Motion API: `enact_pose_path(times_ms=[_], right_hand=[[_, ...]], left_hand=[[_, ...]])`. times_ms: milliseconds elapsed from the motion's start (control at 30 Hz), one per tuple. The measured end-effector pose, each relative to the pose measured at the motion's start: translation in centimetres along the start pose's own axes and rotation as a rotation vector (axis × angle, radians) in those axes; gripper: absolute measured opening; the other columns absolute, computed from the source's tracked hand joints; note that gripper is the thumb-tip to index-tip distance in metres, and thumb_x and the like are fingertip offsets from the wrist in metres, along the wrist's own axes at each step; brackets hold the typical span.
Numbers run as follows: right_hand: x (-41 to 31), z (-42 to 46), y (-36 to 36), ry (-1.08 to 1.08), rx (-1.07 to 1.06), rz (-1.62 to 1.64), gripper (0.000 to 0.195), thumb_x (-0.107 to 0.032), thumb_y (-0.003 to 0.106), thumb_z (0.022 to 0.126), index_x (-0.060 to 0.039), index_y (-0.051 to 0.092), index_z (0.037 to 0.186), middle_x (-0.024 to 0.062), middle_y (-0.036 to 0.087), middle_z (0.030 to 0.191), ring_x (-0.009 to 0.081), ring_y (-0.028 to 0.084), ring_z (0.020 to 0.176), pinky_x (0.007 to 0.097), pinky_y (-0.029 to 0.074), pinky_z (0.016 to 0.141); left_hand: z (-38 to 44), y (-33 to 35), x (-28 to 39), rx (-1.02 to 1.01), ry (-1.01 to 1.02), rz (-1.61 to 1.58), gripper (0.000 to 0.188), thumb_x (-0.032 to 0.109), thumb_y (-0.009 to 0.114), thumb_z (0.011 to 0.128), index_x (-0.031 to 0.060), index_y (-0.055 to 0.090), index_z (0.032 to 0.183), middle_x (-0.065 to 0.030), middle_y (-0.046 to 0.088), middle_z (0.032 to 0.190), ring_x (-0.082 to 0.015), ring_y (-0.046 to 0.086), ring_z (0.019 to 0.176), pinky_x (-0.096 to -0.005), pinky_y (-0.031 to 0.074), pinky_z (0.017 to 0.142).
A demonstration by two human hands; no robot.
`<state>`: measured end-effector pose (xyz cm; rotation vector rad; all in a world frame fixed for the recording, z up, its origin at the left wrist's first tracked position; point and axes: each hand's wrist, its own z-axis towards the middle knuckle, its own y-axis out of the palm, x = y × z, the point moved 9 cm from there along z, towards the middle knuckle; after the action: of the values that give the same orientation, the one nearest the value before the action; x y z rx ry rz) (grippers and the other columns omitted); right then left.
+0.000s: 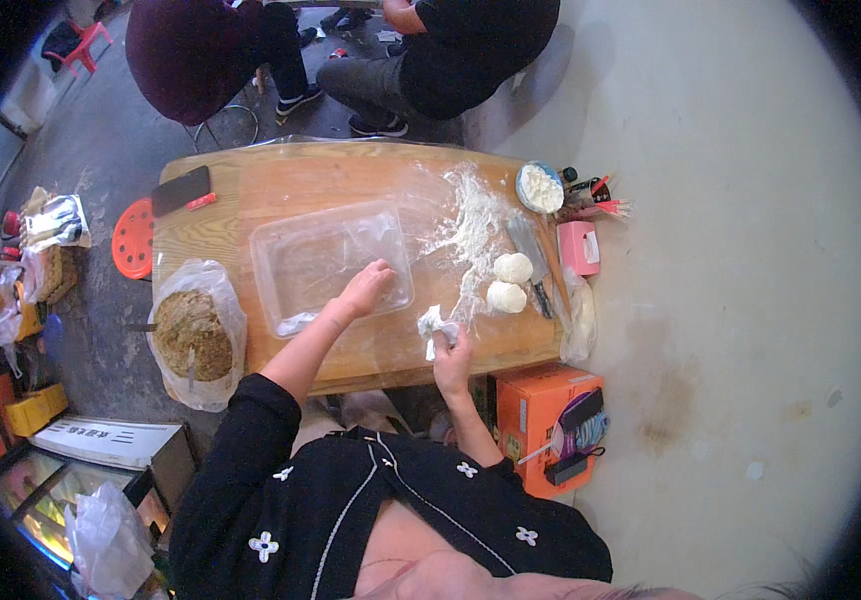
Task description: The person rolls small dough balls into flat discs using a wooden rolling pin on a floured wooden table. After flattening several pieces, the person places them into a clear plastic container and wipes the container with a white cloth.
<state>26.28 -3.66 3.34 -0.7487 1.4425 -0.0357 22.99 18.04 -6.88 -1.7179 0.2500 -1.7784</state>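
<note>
My left hand (370,287) reaches over a clear plastic tub (268,304), near its right side. Its fingers are curled down, and whether they pinch anything is hidden. Crumpled white tissue (297,323) lies in the tub's near left corner, and a whitish patch shows at the far right corner. Just right of the tub, my right hand (451,360) grips a crumpled white tissue (434,324) above the wooden table (197,176). Two stacks of round dough wrappers (507,298) sit farther right, beside scattered flour (471,214).
A cleaver (526,244) and a wooden rolling pin (552,259) lie at the right, near a flour bowl (540,187) and pink tissue box (579,248). A bag of filling (194,334) stands at the left corner. Two people (460,60) sit beyond the table.
</note>
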Motion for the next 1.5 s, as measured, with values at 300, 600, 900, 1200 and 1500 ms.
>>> enact_pose_path(times_ms=[300,600,900,1200,1500], right_hand=[[-0.1,-0.7,2.8,0.061,-0.166,0.023,0.016,-0.010,0.066,0.093,-0.0020,0.063,0.107,0.0126,0.070,0.090,0.0231,0.066,0.082,0.0372,0.051,0.076],[-2.3,-0.9,3.6,-0.004,-0.218,-0.054,0.016,-0.011,0.066,0.093,-0.0019,0.063,0.106,0.0153,0.069,0.092,0.0279,0.067,0.085,0.0386,0.051,0.076],[-1.2,-1.0,4.7,0.014,-0.264,-0.066,0.015,-0.011,0.067,0.093,-0.0022,0.063,0.104,0.0144,0.068,0.092,0.0254,0.065,0.084,0.0378,0.051,0.075],[-1.3,-1.0,4.4,-0.027,-0.240,-0.050,0.013,-0.009,0.066,0.093,-0.0018,0.062,0.104,0.0161,0.068,0.093,0.0278,0.067,0.086,0.0383,0.051,0.075],[-1.1,-0.4,4.7,-0.032,-0.249,-0.072,0.014,-0.010,0.066,0.094,-0.0022,0.063,0.105,0.0155,0.069,0.094,0.0265,0.066,0.085,0.0381,0.051,0.075]], left_hand=[[2.2,-3.5,-0.9,0.325,-0.217,0.448,0.038,0.009,0.067,0.080,0.0065,0.060,0.118,-0.0116,0.059,0.130,-0.0327,0.053,0.124,-0.0500,0.040,0.105],[1.5,-2.4,-3.1,0.199,-0.188,0.272,0.058,0.015,0.071,0.078,0.0064,0.054,0.133,-0.0121,0.049,0.148,-0.0309,0.041,0.138,-0.0515,0.031,0.112],[2.9,-2.7,0.6,0.047,-0.231,0.439,0.074,0.028,0.074,0.082,0.0052,0.043,0.145,-0.0130,0.033,0.160,-0.0329,0.027,0.149,-0.0563,0.019,0.120],[1.0,-2.6,0.5,0.222,0.018,0.469,0.053,0.022,0.072,0.083,0.0061,0.056,0.131,-0.0145,0.045,0.150,-0.0309,0.037,0.143,-0.0516,0.027,0.118],[2.2,2.5,1.3,-0.241,0.150,-0.012,0.016,0.013,0.064,0.087,0.0045,0.071,0.099,-0.0170,0.065,0.094,-0.0371,0.061,0.095,-0.0444,0.050,0.085]])
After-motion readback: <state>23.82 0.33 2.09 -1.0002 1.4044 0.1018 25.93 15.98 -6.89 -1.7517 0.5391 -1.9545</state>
